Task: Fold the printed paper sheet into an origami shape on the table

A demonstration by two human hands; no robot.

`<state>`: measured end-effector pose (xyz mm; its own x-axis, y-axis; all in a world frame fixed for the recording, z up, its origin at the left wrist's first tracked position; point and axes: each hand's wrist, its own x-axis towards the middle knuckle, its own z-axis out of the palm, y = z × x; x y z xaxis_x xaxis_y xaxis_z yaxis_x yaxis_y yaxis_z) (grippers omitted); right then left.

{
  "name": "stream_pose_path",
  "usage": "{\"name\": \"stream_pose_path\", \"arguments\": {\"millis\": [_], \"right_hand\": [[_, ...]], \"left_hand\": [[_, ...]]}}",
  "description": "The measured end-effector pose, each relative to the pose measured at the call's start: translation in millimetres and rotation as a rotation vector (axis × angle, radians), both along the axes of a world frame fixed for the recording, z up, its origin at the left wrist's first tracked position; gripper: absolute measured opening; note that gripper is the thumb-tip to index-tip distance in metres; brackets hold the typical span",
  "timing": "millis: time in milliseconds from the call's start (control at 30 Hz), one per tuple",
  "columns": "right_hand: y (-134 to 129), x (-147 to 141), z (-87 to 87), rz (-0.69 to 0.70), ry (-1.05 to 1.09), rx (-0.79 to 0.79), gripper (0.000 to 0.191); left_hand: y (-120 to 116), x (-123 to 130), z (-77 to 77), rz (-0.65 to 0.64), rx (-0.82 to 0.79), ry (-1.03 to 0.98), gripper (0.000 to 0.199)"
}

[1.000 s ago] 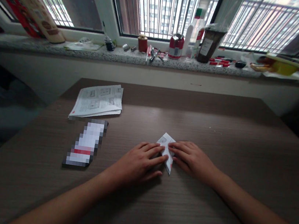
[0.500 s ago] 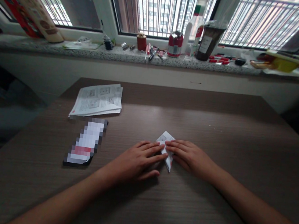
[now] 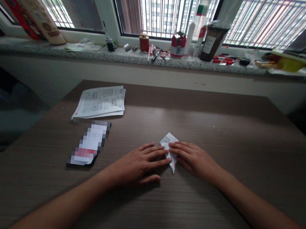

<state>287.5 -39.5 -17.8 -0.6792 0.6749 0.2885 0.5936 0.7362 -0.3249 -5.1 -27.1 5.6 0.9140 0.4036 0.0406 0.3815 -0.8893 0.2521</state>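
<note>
The folded paper [image 3: 171,155] lies mid-table [image 3: 139,211] under fingertips, the left hand [image 3: 140,164] spread, the right hand [image 3: 196,158] flatter with fingers together, neither gripping. Uneven pressure from the 2 sides could skew a crease or slide it left or right.

We've got both arms reaching in bare, our left forearm [image 3: 78,199] slanting up from the bottom left, our right forearm [image 3: 256,208] coming from the lower right. Our left grip [image 3: 138,165] is palm-down, fingers kinda fanned, thumb poking out. Our right grip [image 3: 196,160]'s palm-down too, fingers closer together, pointing left.
</note>
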Motion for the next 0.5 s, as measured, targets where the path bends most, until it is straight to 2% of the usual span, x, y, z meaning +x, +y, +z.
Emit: {"name": "stream_pose_path", "arguments": {"millis": [200,500], "right_hand": [[0.0,0.5,-1.0,-0.017,0.004,-0.009,0.040],[0.9,0.9,-8.2,-0.027,-0.031,0.032,0.047]], "left_hand": [[0.3,-1.6,4.7,-0.043,-0.017,0.015,0.065],[-3.5,-0.7,-1.0,-0.021,-0.003,0.012,0.065]]}}
